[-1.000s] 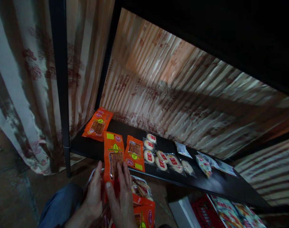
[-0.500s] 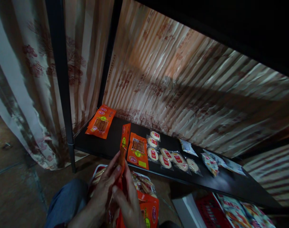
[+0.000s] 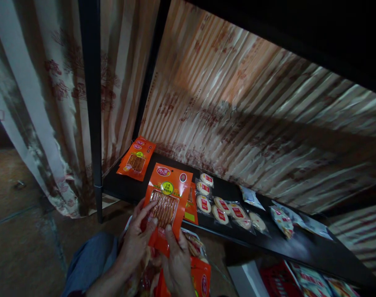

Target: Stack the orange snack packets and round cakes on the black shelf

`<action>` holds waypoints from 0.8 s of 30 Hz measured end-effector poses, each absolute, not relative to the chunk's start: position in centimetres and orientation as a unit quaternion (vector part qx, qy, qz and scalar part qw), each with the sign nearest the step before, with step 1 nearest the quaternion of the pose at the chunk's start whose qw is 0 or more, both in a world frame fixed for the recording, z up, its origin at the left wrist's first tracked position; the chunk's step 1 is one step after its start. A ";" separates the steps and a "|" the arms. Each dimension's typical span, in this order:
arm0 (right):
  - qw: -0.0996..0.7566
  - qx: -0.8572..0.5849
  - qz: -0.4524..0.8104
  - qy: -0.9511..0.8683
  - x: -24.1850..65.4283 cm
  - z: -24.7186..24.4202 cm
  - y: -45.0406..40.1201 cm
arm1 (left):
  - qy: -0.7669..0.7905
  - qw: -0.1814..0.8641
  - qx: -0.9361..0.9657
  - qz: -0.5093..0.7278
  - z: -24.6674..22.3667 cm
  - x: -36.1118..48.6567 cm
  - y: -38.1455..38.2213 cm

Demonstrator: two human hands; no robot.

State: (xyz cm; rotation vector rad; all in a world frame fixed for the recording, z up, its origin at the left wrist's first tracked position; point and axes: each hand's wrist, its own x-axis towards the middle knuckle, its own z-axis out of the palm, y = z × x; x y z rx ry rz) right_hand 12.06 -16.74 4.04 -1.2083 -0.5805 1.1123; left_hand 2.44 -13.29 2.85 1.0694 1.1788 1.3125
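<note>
An orange snack packet [image 3: 168, 194] with a clear window faces up in front of me. My left hand [image 3: 137, 237] grips its lower left side, and my right hand [image 3: 177, 262] pinches its bottom edge. Behind it, another orange packet [image 3: 191, 206] lies partly hidden on the black shelf. More orange packets [image 3: 137, 159] overlap at the shelf's left end. Round white packaged items [image 3: 220, 208] sit right of the held packet. Below my hands, a basket [image 3: 190, 233] holds wrapped food, with orange packets [image 3: 202, 274] on top, partly covered by my right arm.
The black shelf [image 3: 299, 245] carries silvery and colourful bags [image 3: 282, 220] towards the right. A dark metal post [image 3: 93, 103] stands at the left. Striped curtains [image 3: 206, 82] hang behind. Beneath the shelf are a white box [image 3: 248, 280] and a red crate [image 3: 279, 280].
The held packet has turned from edge-on to show its broad front, now covering much of the packet behind it. The view has shifted slightly, moving the shelf rightward in the picture.
</note>
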 end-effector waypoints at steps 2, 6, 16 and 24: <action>0.637 -0.522 0.522 -0.223 11.3 4.3 -16.0 | 0.494 0.500 0.450 0.551 2.3 1.9 -12.8; 0.619 -0.513 0.550 -0.226 10.6 4.5 -14.7 | 0.513 0.478 0.430 0.568 1.6 0.5 -11.7; 0.568 -0.532 0.565 -0.274 9.3 3.3 -12.4 | 0.517 0.448 0.412 0.602 0.7 -2.5 -9.3; 0.560 -0.514 0.571 -0.311 9.0 0.7 -9.9 | 0.535 0.417 0.406 0.613 -1.0 -3.1 -7.6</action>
